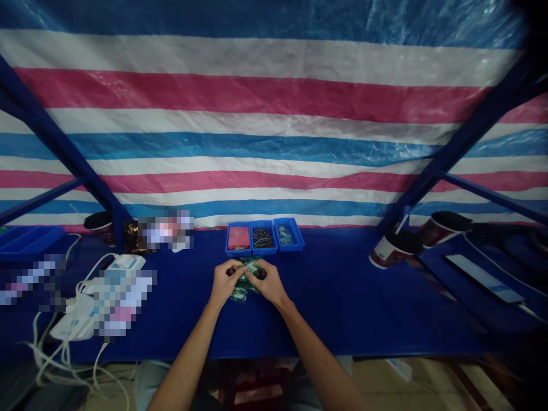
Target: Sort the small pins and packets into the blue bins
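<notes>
My left hand (223,281) and my right hand (270,282) meet over the blue table, thumbs and fingertips pinched together. Between them is a shiny green plastic packet (252,266), gripped from both sides. More green crinkled plastic (238,294) shows below the fingertips; whether it is one piece with the packet I cannot tell. Just beyond the hands stand three blue bins: a left bin (229,251) with flat pink-red pieces (238,237), a middle bin (265,251) with dark thin metal pieces (262,237), and a right bin (294,247) with small clear-greenish pieces (284,234).
White power strips (128,262) and tangled cables (64,357) lie on the left. Dark cups (396,248) stand at the right, near a phone-like slab (483,278) with a cable. Blue frame posts (72,145) flank the table (342,308); striped sheeting (274,131) hangs behind.
</notes>
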A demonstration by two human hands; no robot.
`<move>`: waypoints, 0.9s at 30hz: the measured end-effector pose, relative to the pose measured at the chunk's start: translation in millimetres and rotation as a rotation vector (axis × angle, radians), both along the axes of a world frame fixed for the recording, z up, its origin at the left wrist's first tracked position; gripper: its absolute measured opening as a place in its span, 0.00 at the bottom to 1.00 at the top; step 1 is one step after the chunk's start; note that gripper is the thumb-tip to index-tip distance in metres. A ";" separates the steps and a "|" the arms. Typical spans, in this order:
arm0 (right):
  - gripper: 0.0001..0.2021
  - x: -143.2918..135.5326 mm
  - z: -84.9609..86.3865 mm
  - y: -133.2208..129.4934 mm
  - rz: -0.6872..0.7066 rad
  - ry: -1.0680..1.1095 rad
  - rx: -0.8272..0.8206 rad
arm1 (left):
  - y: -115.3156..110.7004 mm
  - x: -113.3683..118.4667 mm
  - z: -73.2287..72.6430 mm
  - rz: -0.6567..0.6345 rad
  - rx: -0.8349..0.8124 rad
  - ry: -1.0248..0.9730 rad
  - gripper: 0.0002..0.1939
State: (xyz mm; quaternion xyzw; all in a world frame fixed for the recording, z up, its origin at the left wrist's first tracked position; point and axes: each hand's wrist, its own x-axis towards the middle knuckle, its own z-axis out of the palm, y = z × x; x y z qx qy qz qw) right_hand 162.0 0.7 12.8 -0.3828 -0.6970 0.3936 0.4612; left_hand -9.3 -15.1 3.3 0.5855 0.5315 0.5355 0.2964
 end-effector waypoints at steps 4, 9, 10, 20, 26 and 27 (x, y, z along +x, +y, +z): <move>0.12 1.1 -1.1 1.2 -0.015 -0.054 0.028 | -0.6 -0.3 1.7 -0.010 0.000 0.008 0.13; 0.15 1.9 -2.3 1.7 -0.012 -0.062 0.032 | -1.4 1.0 5.4 -0.016 0.017 0.036 0.12; 0.14 1.7 -3.0 1.8 -0.007 -0.059 0.028 | -1.7 1.2 6.1 -0.019 0.019 0.041 0.12; 0.17 2.6 -6.8 3.5 -0.025 -0.067 0.038 | -4.0 2.0 10.3 -0.041 0.030 0.066 0.15; 0.15 3.2 -8.0 5.2 -0.026 -0.071 0.029 | -4.2 2.6 7.5 -0.045 0.013 0.025 0.18; 0.15 3.1 -8.1 5.4 -0.031 -0.077 0.027 | -3.9 2.6 6.7 -0.046 0.010 0.018 0.18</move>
